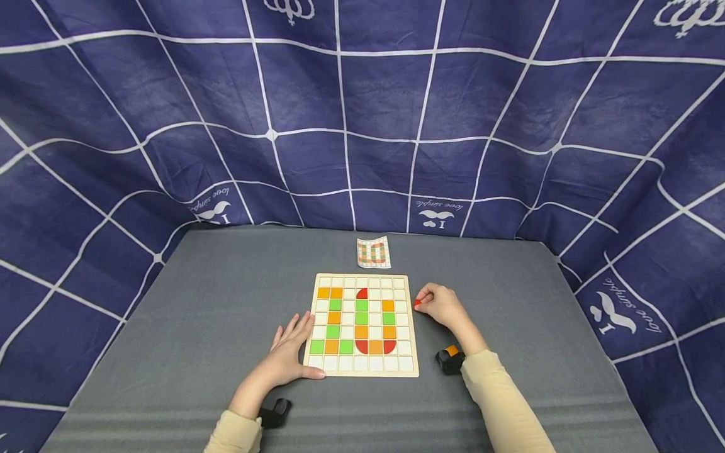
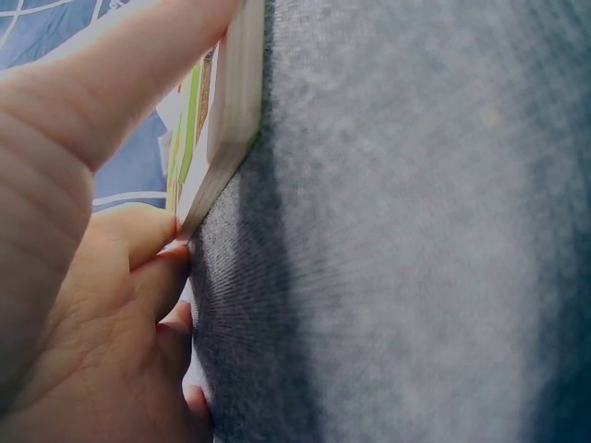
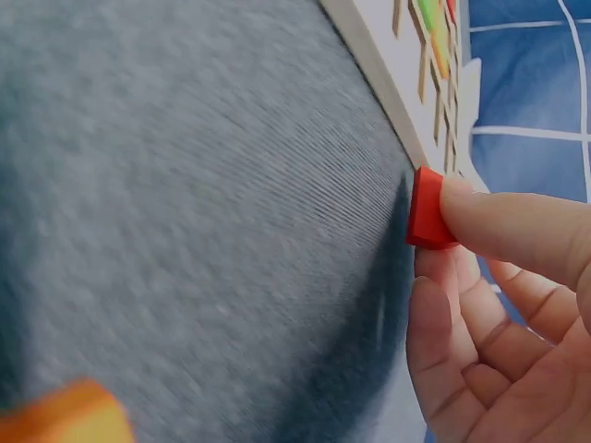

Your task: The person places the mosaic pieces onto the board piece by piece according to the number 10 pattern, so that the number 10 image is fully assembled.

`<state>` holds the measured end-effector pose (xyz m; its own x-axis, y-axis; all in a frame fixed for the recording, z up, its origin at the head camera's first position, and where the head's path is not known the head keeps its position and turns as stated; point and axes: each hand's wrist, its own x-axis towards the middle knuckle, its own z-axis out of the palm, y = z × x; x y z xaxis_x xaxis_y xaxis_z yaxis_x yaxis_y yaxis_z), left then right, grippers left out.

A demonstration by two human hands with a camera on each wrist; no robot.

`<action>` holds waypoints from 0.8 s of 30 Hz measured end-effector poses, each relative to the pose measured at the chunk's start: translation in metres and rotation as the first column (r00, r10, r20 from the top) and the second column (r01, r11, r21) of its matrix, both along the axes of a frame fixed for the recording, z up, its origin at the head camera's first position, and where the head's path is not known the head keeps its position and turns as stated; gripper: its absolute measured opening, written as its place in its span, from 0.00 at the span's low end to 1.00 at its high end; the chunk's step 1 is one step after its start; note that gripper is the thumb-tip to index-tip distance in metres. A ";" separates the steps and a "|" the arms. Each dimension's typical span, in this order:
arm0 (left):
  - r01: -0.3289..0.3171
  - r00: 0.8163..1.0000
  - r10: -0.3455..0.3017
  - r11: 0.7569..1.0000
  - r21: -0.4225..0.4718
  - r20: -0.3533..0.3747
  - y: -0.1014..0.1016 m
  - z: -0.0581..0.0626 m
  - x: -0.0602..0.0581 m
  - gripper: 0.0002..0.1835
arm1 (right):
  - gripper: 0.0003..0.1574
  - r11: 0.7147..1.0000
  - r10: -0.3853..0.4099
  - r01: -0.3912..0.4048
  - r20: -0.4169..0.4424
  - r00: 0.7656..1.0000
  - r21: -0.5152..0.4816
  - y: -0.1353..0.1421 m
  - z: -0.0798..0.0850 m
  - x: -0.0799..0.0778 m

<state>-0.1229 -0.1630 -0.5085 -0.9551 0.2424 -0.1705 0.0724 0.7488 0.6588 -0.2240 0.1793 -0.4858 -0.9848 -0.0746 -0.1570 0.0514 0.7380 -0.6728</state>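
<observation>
A square wooden grid board (image 1: 368, 374) lies flat on the grey table, with orange, green and red quarter-round tiles set in some of its squares. My left hand (image 1: 286, 357) rests along the board's left side, fingers spread and fairly straight, the thumb at the near left corner. The left wrist view shows the thumb (image 2: 120, 74) against the board's edge. Just off the board's right edge, my right hand (image 1: 444, 309) pinches a small red tile (image 3: 428, 210) between thumb and fingers. Its full outline is partly covered by the thumb.
A small printed paper (image 1: 373, 253) with a coloured grid pattern lies beyond the board's far edge. Something orange (image 1: 452, 350) shows by the black device (image 1: 450, 363) at my right wrist. Behind the table hangs a navy cloth (image 1: 379, 163) with white lines.
</observation>
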 end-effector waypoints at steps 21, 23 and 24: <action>0.009 1.000 -0.009 1.000 -0.003 -0.003 -0.001 -0.001 0.000 0.67 | 0.07 0.990 -0.016 -0.002 -0.128 0.992 -0.142 -0.037 0.008 -0.021; 0.008 1.000 -0.008 1.000 -0.003 -0.002 -0.001 -0.001 0.000 0.67 | 0.06 0.992 -0.003 -0.014 -0.129 0.992 -0.129 -0.041 0.008 -0.021; 0.007 1.000 -0.007 1.000 -0.001 -0.002 -0.001 0.000 0.001 0.67 | 0.05 0.993 0.006 -0.021 -0.131 0.991 -0.117 -0.044 0.008 -0.022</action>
<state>-0.1223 -0.1635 -0.5090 -0.9538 0.2489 -0.1686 0.0792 0.7490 0.6579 -0.2457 0.1356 -0.4783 -0.9950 -0.0985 -0.0163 -0.0523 0.6530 -0.7555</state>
